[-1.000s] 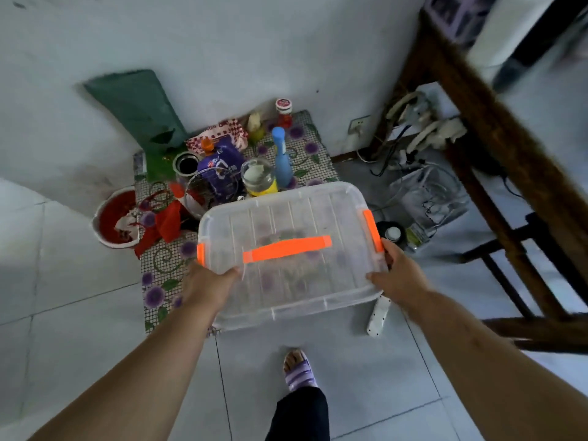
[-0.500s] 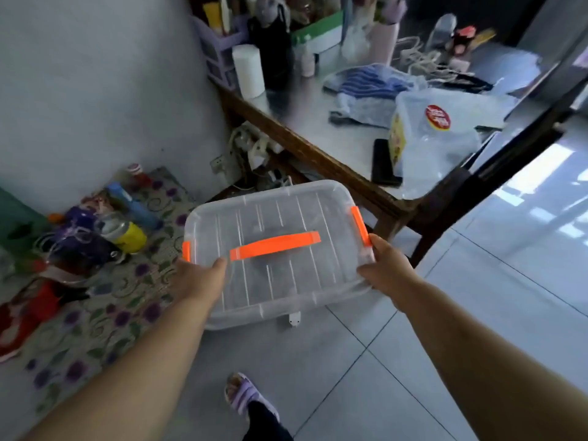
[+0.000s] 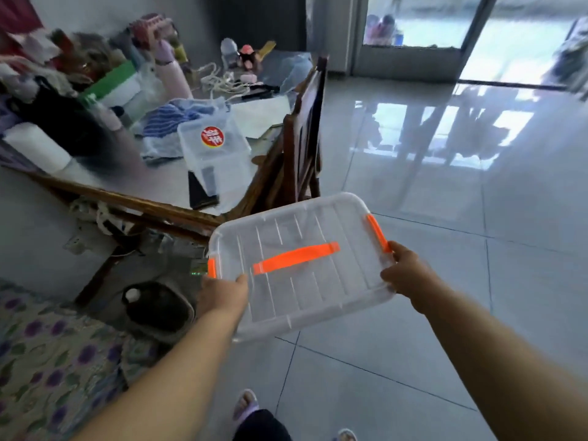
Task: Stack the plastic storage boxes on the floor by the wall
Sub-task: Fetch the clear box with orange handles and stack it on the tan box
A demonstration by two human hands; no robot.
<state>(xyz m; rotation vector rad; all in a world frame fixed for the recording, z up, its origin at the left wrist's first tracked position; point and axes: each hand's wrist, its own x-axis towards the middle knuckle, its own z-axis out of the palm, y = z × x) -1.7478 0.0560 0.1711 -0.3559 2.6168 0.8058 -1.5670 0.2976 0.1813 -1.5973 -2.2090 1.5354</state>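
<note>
You have the clear storage box up in the air between both hands, in front of you and above the tiled floor, just to the right of the cluttered table. It looks empty, since the floor shows straight through it, so expect it to be light. The thin walls and lid will probably flex if you squeeze, and the smooth plastic could slip. Hold it by the rim at the two short ends, as you are now. The left hand clamps the near-left edge with the thumb on top of the lid and the other fingers hidden below. The right hand has its fingers curled round the near-right corner, just below the clip. Avoid lifting by the lid alone unless both clips are latched, which cannot be told from here. The box is rectangular with rounded corners and see-through. Its lid is ribbed and carries a flat orange handle across the middle. There is an orange clip at the right end and another at the left. A second clear box with a red sticker sits on the table, further away and to the left.
</note>
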